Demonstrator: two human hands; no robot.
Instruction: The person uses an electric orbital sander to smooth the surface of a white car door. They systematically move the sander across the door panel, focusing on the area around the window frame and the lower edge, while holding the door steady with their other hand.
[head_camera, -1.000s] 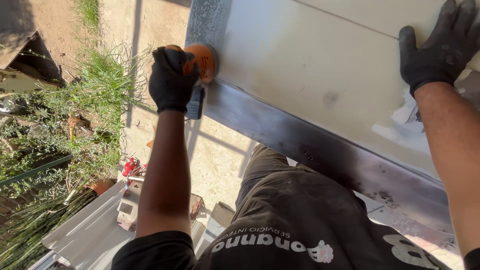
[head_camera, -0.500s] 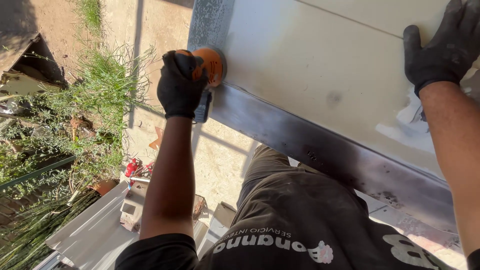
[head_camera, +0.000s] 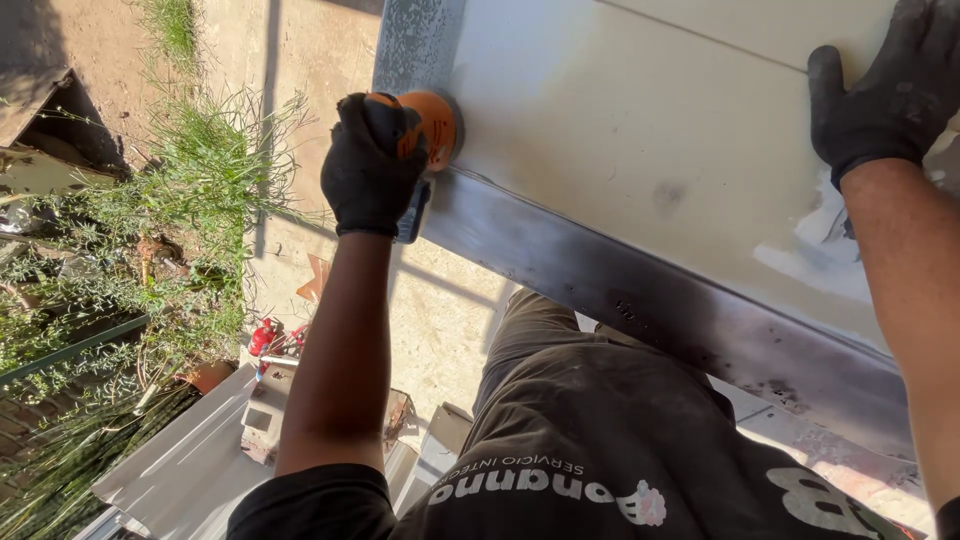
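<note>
The left hand (head_camera: 372, 165), in a black glove, was clamped around the round orange power sander (head_camera: 430, 128), pressing its disc at the ten o'clock corner of the large pale-grey flat metal panel (head_camera: 640, 150), just above the dark bare-steel edge strip (head_camera: 640, 290). At two o'clock the gloved right hand (head_camera: 880, 90) lay spread flat on the panel, fingers apart, bracing it and gripping nothing. Risk, as I judged it: so close to the corner, the disc could catch the edge and kick, or run off the panel altogether. The left arm was stretched nearly straight, wrist bent back; the right forearm came up from four o'clock. Grass (head_camera: 190, 170) lay below.
</note>
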